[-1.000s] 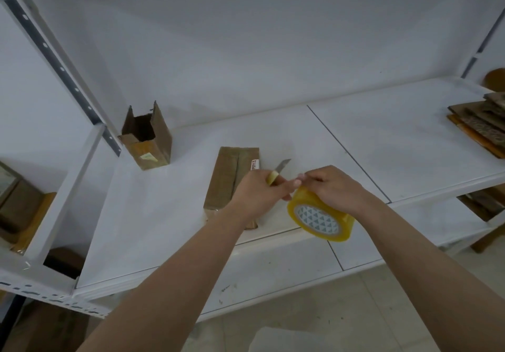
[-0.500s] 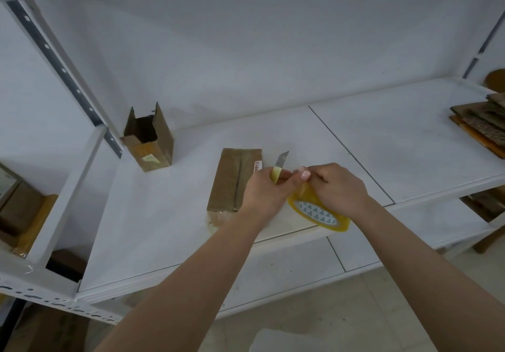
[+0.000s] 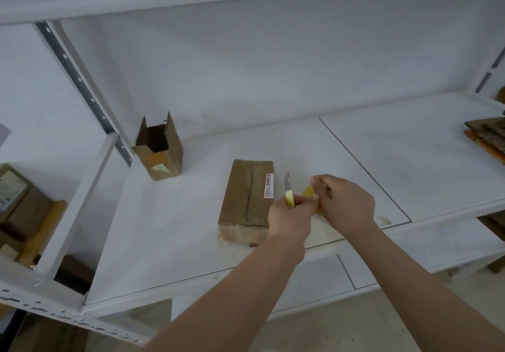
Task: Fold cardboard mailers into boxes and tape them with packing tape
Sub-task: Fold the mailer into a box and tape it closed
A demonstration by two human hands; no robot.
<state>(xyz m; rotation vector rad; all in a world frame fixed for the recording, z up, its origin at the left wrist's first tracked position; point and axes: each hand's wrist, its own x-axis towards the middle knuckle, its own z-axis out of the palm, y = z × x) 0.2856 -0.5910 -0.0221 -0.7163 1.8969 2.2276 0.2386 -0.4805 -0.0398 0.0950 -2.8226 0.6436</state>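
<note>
Brown corrugated cardboard box, closed and taped along its top seam (image 3: 247,201): lies flat near the front edge of the white shelf (image 3: 410,160), just left of both hands. Judged light and stiff across its faces, softer at the flaps; best taken by the two long sides.

Yellow roll of packing tape (image 3: 310,191): mostly hidden behind the right hand (image 3: 345,206), whose fingers curl round it, at the shelf's front edge. Judged light, rigid at the core, tacky on the free end; hold by the ring.

Yellow-handled utility knife, grey blade up (image 3: 288,191): gripped in the curled left hand (image 3: 289,216), touching the right. Sharp; take by the handle only.

Brown open-topped cardboard box, upright (image 3: 161,149): back left corner of the shelf, well apart. Flaps stand loose, so lift by the walls.

Flat brown cardboard mailers, stacked (image 3: 489,135): right edge of the shelf.
</note>
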